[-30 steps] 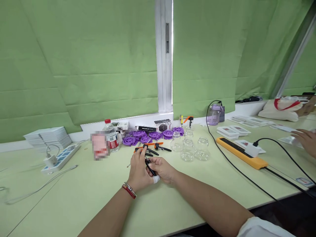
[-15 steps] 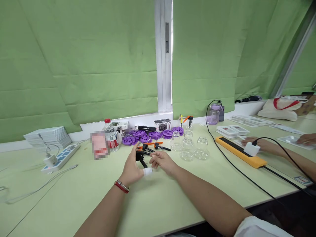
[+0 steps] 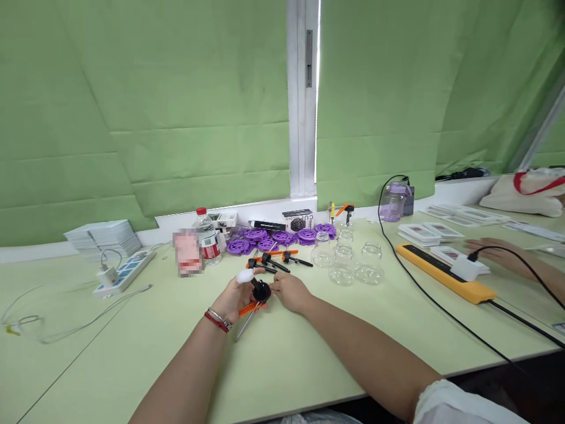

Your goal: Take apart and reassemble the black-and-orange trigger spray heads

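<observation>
My left hand point(image 3: 236, 294), with a white cover on its thumb, is closed around a black-and-orange pump head point(image 3: 262, 291). Its round black end faces me, and an orange strip shows below the palm. A thin silvery rod point(image 3: 245, 327) slants down below the hand; whether it belongs to the pump head I cannot tell. My right hand point(image 3: 289, 291) has its fingers bent against the pump head's right side, tips partly hidden. Just beyond lie several similar black-and-orange pump heads point(image 3: 274, 262). To their right stand several clear glass bottles point(image 3: 342, 270).
Purple wheel-like pieces point(image 3: 283, 238) lie along the back, beside a plastic water bottle point(image 3: 210, 242). A white power strip point(image 3: 126, 275) is at left, an orange one point(image 3: 441, 274) at right with a black cable crossing the table. Another person's hand point(image 3: 497, 250) rests near stacked cards point(image 3: 419, 234).
My left hand has turned over, so the pump head's round end now faces me and the orange strip shows. My right fingers have closed in on it. The view has shifted slightly.
</observation>
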### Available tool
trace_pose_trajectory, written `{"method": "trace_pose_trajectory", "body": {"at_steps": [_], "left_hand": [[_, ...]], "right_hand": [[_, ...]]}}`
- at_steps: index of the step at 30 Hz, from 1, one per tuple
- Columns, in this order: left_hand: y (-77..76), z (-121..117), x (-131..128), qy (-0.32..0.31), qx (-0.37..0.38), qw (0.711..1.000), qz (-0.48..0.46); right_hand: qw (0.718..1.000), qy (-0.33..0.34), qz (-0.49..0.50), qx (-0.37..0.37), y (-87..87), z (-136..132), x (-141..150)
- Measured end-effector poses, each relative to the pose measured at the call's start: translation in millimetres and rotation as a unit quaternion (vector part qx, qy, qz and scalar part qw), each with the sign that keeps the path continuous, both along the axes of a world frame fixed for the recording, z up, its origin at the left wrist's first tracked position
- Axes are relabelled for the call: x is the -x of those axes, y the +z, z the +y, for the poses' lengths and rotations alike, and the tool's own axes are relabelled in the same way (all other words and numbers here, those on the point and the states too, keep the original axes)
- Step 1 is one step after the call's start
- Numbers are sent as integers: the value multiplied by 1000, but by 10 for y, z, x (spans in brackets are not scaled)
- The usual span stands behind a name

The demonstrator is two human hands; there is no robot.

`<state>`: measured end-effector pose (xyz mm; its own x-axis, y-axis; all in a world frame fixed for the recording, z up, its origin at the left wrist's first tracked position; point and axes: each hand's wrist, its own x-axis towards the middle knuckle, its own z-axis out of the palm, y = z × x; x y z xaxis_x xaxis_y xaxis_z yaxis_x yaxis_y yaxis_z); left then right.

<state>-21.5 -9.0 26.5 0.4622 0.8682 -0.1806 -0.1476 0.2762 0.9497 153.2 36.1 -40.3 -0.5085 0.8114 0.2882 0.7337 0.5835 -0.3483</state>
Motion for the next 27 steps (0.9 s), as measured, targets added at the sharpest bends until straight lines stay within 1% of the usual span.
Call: {"method": "trace_pose_trajectory", "body": {"at_steps": [3,5,10,12,13,14,16,18,19,20,21,23,27], "left_hand": [[-31,38,32,-44,46,998,10],[-37,43,37,-75,63,995,11],[-53,33,12,-111,68,991,22],[-69,35,5,-119,74,990,34],[-78,38,4,-121,77,989,40],[-87,41,4,-122,80,988,45],[-102,47,7,-122,81,988,52],[-109,50,4,-125,80,987,56],[-109,50,0,-126,80,987,58],[-107,49,-7,-128,79,987,61],[-103,47,-14,-130,78,986,63],[-95,44,-31,-137,71,986,64],[-105,54,-50,-145,67,985,67]], "right_hand": [[999,5,29,13,15,2,-55],[998,12,53,26,30,-2,-95],[992,3,92,82,81,-36,-157],[984,-9,136,111,112,-53,-168],[974,-16,177,137,134,-62,-173],[958,-21,229,172,160,-72,-176],[905,-14,346,246,223,-101,-180],[850,22,434,297,291,-143,-180],[832,47,459,308,323,-168,-176],[819,70,474,316,352,-193,-171],[811,90,479,323,376,-216,-163],[804,111,482,329,415,-255,-142],[816,107,477,309,458,-291,-97]]}}
